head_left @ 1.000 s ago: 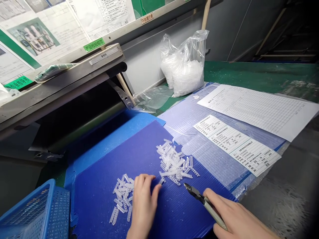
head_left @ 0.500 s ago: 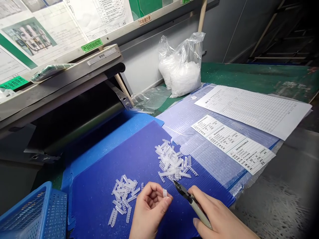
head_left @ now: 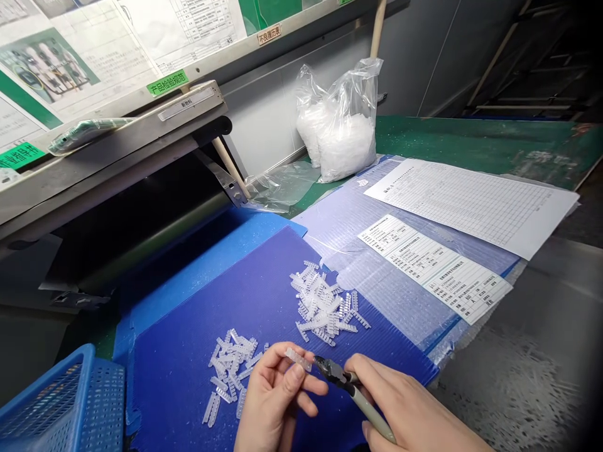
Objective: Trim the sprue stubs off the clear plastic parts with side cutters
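My left hand (head_left: pixel 276 402) pinches a small clear plastic strip (head_left: pixel 298 358) between thumb and fingers, lifted above the dark blue corrugated sheet (head_left: pixel 188 364). My right hand (head_left: pixel 414 414) grips a pair of small cutters (head_left: pixel 348 386), whose dark jaws touch the strip's right end. A pile of clear strips (head_left: pixel 230 370) lies just left of my left hand. A second pile of clear strips (head_left: pixel 325 304) lies farther back, beyond the cutters.
A blue mesh basket (head_left: pixel 56 408) stands at the lower left. Two clear bags of white parts (head_left: pixel 339 135) stand at the back. Printed sheets (head_left: pixel 466 201) and a label (head_left: pixel 433 263) lie on a pale sheet to the right. A metal machine ledge (head_left: pixel 117 144) overhangs the left.
My left hand picked one strip from the left pile and lifted it. My right hand moved the cutters leftward until the jaws met the strip.
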`<state>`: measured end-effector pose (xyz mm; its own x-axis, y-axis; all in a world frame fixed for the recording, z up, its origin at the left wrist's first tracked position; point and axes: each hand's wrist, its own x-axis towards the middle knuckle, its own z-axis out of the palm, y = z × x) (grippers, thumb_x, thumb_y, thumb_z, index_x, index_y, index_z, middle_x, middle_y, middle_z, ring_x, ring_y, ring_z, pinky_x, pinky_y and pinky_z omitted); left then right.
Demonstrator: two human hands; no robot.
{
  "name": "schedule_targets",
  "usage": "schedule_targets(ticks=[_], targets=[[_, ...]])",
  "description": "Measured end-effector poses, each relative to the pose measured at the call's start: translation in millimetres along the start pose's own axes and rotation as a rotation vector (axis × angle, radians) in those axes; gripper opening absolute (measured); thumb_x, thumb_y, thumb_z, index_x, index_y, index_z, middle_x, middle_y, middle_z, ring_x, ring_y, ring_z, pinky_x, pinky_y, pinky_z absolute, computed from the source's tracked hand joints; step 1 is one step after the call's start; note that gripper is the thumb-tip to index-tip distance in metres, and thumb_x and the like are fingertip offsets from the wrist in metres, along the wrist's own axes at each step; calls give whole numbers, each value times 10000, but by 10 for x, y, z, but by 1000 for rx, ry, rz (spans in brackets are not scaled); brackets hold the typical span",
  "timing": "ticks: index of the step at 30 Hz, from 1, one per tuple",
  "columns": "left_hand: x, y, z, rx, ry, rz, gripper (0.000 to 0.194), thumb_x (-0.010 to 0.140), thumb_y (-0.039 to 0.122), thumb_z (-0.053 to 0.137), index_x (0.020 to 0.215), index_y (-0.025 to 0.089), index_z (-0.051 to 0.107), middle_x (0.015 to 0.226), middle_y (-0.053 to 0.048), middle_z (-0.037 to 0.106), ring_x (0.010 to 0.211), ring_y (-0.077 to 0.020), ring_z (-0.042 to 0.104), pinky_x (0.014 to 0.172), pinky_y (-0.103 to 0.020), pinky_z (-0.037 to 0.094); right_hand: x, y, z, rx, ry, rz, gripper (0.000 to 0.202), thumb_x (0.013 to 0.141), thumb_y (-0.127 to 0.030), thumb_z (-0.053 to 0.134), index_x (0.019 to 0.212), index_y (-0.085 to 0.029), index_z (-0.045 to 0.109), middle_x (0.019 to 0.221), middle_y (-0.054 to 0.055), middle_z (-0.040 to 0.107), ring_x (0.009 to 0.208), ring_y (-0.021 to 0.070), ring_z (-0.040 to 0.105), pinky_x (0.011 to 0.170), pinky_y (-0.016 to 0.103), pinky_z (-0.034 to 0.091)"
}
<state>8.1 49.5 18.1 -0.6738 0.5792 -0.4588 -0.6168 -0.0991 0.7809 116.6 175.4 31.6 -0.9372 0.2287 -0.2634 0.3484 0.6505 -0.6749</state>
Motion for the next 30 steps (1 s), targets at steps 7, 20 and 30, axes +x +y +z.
schedule_targets(ticks=[7,20,30], targets=[[-13,-36,31,16,109,111,155,586,140,717,716,114,636,685,-90,695,597,-108,580,450,-123,425,-1,3,-64,-11,-96,-16,243,643,-31,404,801,-213,434,821,10,506,779,194,501,669,329,392],[-36,-40,74,78,106,80,124,582,144,716,672,110,638,660,-72,700,487,-73,569,527,-143,461,-12,-4,-93,-153,-189,14,292,624,-1,415,828,-208,445,843,41,524,768,240,522,653,390,422],[-6,-69,75,109,113,61,134,594,147,708,697,99,637,664,-85,700,500,-80,580,563,-157,468,-16,37,-72,-89,-133,5,285,617,-11,401,819,-210,429,829,25,513,771,221,513,658,375,414]])
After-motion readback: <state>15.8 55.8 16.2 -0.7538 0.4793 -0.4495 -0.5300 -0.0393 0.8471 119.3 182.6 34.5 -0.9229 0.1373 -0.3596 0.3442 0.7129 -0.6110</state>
